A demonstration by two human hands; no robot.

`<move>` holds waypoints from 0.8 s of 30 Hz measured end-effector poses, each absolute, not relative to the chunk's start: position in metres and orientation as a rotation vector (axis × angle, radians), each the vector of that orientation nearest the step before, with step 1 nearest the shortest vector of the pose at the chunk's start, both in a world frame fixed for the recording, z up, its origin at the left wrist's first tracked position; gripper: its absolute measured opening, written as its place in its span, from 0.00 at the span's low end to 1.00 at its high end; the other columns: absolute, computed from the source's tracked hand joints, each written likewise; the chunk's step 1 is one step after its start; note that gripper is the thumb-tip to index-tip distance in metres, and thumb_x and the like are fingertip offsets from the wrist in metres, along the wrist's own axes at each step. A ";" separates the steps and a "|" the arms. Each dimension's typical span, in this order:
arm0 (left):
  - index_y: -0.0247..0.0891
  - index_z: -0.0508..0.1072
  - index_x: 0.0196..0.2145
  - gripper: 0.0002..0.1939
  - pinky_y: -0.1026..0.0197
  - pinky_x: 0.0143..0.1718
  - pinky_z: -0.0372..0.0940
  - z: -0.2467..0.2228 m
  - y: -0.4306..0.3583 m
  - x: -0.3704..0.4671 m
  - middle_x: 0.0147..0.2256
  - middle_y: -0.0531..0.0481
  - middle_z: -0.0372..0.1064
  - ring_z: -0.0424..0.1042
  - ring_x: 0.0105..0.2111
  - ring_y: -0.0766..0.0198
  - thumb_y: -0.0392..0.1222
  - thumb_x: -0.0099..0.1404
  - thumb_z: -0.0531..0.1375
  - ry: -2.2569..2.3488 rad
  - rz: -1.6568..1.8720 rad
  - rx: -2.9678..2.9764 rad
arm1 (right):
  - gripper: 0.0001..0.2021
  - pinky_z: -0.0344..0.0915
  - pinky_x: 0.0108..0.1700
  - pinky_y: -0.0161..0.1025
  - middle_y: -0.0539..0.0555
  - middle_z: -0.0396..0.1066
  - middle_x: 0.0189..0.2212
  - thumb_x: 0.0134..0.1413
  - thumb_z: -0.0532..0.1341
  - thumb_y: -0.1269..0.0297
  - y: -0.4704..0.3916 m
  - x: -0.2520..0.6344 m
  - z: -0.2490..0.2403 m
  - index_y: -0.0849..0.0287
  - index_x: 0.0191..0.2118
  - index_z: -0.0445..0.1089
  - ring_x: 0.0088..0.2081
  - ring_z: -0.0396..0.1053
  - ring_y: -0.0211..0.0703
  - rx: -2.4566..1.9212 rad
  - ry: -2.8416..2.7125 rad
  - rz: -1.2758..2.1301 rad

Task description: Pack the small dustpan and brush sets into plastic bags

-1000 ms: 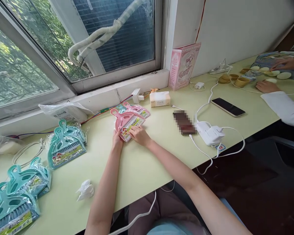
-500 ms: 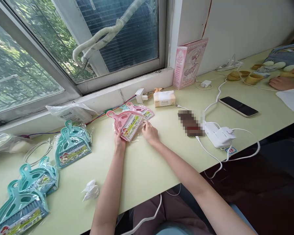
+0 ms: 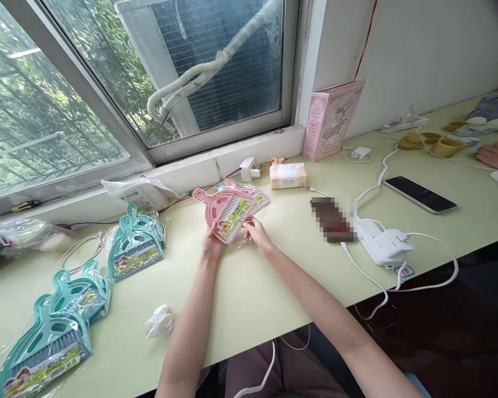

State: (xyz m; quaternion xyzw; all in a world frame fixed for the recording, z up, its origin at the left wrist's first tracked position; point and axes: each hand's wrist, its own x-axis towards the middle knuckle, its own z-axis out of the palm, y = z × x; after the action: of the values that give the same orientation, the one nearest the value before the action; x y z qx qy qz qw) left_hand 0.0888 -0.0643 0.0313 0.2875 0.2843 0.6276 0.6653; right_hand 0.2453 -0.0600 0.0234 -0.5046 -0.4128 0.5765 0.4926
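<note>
Left hand (image 3: 211,244): grip closed on the wrapped pink dustpan set (image 3: 226,213), tilted over the surface (image 3: 249,298), before another pink pack (image 3: 258,197). Right hand (image 3: 258,232): at the set's right edge; pinch cannot be confirmed. Risk: slick film slipping, or tearing under an uneven tug.

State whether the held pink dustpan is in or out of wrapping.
In, apparently: clear film juts past the pink dustpan near the right hand. Whether sealed: cannot tell.

Head-worn camera looks forward and down, over the table (image 3: 261,298) (quite near), toward the window (image 3: 219,137)
</note>
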 end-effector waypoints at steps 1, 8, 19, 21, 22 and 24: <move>0.49 0.63 0.62 0.28 0.43 0.62 0.56 0.032 -0.065 0.089 0.62 0.46 0.61 0.59 0.63 0.50 0.39 0.64 0.61 0.632 1.430 0.656 | 0.05 0.58 0.20 0.29 0.49 0.72 0.37 0.53 0.57 0.66 -0.060 0.243 0.022 0.57 0.37 0.65 0.20 0.64 0.29 -1.203 -0.996 1.378; 0.39 0.71 0.54 0.24 0.45 0.62 0.57 0.027 -0.064 0.082 0.53 0.42 0.71 0.66 0.58 0.50 0.33 0.60 0.62 0.796 1.432 0.584 | 0.07 0.71 0.41 0.36 0.52 0.74 0.38 0.49 0.60 0.65 -0.057 0.241 0.014 0.58 0.36 0.67 0.39 0.73 0.39 -1.088 -0.918 1.362; 0.32 0.74 0.47 0.17 0.41 0.61 0.59 0.027 -0.063 0.078 0.49 0.38 0.73 0.66 0.58 0.46 0.33 0.59 0.58 0.806 1.448 0.466 | 0.23 0.72 0.50 0.45 0.55 0.72 0.49 0.46 0.64 0.65 -0.068 0.244 0.032 0.54 0.50 0.62 0.50 0.71 0.44 -0.817 -1.041 1.531; 0.32 0.75 0.45 0.15 0.41 0.60 0.60 0.026 -0.063 0.078 0.47 0.38 0.74 0.66 0.57 0.46 0.32 0.60 0.58 0.836 1.452 0.444 | 0.24 0.72 0.50 0.46 0.55 0.72 0.49 0.46 0.65 0.64 -0.067 0.246 0.030 0.54 0.51 0.62 0.50 0.71 0.45 -0.809 -1.050 1.531; 0.32 0.75 0.44 0.14 0.40 0.60 0.60 0.026 -0.062 0.078 0.46 0.38 0.75 0.66 0.57 0.46 0.33 0.60 0.58 0.845 1.451 0.442 | 0.24 0.72 0.50 0.46 0.55 0.72 0.49 0.46 0.65 0.63 -0.066 0.246 0.029 0.54 0.51 0.62 0.50 0.71 0.45 -0.801 -1.060 1.531; 0.34 0.75 0.45 0.15 0.39 0.59 0.61 0.025 -0.062 0.077 0.47 0.39 0.75 0.66 0.58 0.45 0.33 0.60 0.58 0.844 1.446 0.459 | 0.27 0.71 0.51 0.47 0.56 0.73 0.48 0.43 0.68 0.63 -0.063 0.247 0.025 0.54 0.51 0.61 0.49 0.72 0.46 -0.788 -1.103 1.535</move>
State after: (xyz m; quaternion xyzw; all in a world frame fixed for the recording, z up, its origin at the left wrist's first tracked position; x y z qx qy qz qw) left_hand 0.0771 -0.0617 0.0245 0.2016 0.3709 0.6357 0.6462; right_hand 0.2474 -0.0629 0.0245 -0.3287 -0.4601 0.6401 0.5201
